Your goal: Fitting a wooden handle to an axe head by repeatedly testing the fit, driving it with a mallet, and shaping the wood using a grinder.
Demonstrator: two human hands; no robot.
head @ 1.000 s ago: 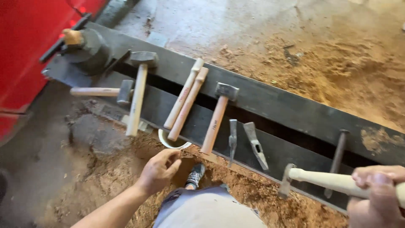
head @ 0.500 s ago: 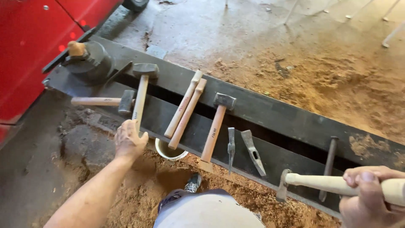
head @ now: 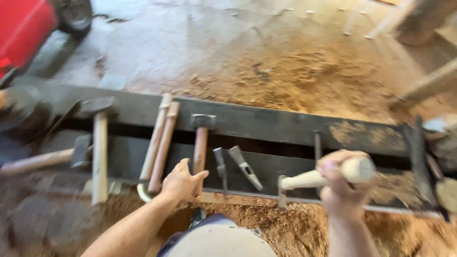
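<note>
My right hand (head: 343, 183) is closed around the pale wooden handle of a hammer (head: 314, 178) whose head rests at the near edge of a long dark metal beam (head: 266, 124). My left hand (head: 181, 182) hovers with fingers apart over the beam's near edge, between two bare wooden handles (head: 159, 143) and a hammer with a reddish wooden handle (head: 201, 143). Two small metal chisels (head: 235, 164) lie just right of that hammer. Further left lie a hammer with a light handle (head: 99, 152) and another hammer (head: 45, 159) pointing left.
The beam lies on a floor strewn with sawdust (head: 295, 76). A red vehicle (head: 24, 28) with a wheel stands at the top left. Pale wooden legs (head: 376, 21) show at the top right. A thin metal rod (head: 317, 143) lies across the beam.
The view has swung right and blurred. My left hand moved right from near the light-handled hammer to the reddish-handled one. My right hand still holds the pale handle.
</note>
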